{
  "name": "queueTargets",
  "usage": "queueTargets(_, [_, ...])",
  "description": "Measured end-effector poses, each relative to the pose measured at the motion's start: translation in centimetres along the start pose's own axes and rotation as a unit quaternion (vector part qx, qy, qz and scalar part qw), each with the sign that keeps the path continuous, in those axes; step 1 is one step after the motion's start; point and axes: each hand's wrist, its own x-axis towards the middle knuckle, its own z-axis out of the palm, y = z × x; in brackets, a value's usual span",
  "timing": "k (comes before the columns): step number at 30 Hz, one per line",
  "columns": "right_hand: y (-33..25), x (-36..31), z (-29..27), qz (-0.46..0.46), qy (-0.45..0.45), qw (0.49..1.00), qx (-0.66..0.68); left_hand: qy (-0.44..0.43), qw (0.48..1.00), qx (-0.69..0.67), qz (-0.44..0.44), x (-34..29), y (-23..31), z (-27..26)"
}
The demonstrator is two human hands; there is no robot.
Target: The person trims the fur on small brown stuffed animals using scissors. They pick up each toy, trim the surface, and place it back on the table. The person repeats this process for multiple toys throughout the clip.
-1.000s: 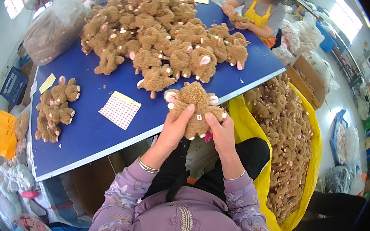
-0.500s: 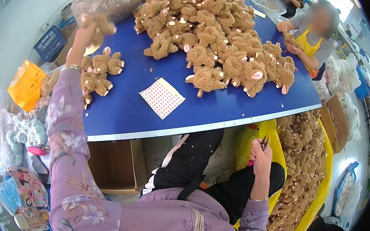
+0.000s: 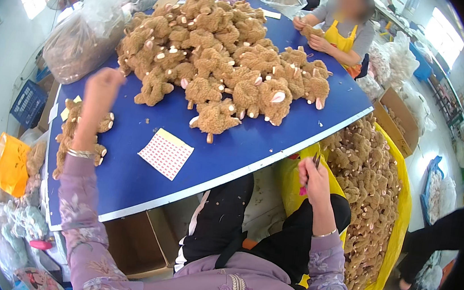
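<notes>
My left hand (image 3: 103, 85) is raised over the left side of the blue table (image 3: 119, 181). It is smeared by motion, its fingers look curled, and no toy shows in it. Under my left forearm lie a few brown plush toys (image 3: 66, 146), partly covered by the arm. My right hand (image 3: 315, 180) is closed round a small scissors-like tool (image 3: 315, 160) with dark pointed tips and a pink end, held above my knee in front of the table edge. A large heap of brown plush toys (image 3: 208, 56) with pale paws and pink ears covers the table's middle.
A sheet of small red-marked labels (image 3: 166, 153) lies near the table's front edge. To my right stands a yellow sack (image 3: 400, 221) full of plush toys. A clear plastic bag (image 3: 80, 47) rests at the far left. Across the table a co-worker in a yellow apron (image 3: 341, 42) handles a plush piece.
The brown plush toy that was in my left hand is gone from it, and the hand has come down and back over the table. The view has shifted; my right hand still grips the scissors-like tool.
</notes>
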Motion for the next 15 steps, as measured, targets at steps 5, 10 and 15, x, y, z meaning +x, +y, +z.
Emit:
queueTargets(5, [-1.8, 4.6, 2.5, -0.078, 0.010, 0.996, 0.050, -0.162, 0.975, 0.013, 0.150, -5.9, 9.0, 13.0])
queueTargets(10, [-2.7, 8.0, 1.7, -0.018, -0.025, 0.999, -0.010, -0.175, 0.966, 0.060, 0.183, -8.0, 12.7, 21.9])
queueTargets(15, [-2.4, 9.4, 0.4, -0.007, -0.017, 1.000, 0.011, -0.216, 0.961, -0.029, 0.171, -8.4, 17.4, 25.3])
